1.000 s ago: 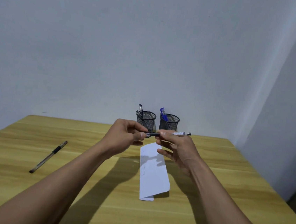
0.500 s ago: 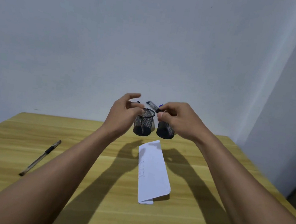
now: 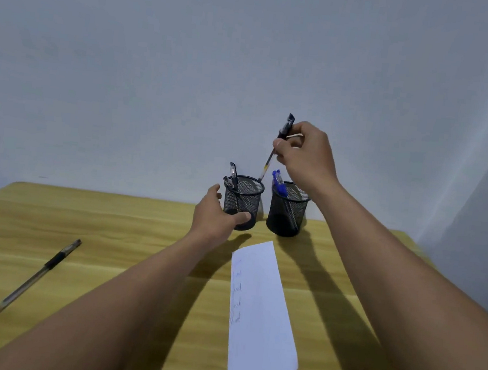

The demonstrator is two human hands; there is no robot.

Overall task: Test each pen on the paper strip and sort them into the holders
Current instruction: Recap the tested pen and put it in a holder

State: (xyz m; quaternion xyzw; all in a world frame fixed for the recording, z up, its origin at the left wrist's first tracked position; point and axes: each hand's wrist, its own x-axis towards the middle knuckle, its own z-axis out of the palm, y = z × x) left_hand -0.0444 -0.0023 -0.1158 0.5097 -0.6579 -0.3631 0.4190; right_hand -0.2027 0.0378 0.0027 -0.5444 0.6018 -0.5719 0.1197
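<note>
My right hand (image 3: 305,158) pinches a black capped pen (image 3: 271,157), held nearly upright with its lower tip just above the right rim of the left mesh holder (image 3: 247,200). My left hand (image 3: 215,215) grips that holder at its lower left side. Black pens (image 3: 231,176) stand in it. The right mesh holder (image 3: 289,212) contains blue pens (image 3: 277,182). A white paper strip (image 3: 262,313) with scribbles lies in front of the holders. Another black pen (image 3: 32,278) lies on the table at the left.
The wooden table (image 3: 126,232) ends at a pale wall just behind the holders. Its right edge runs close to my right forearm.
My right hand has risen and turned the pen upright over the left holder. My left hand has dropped from the pen's cap to the left holder's side.
</note>
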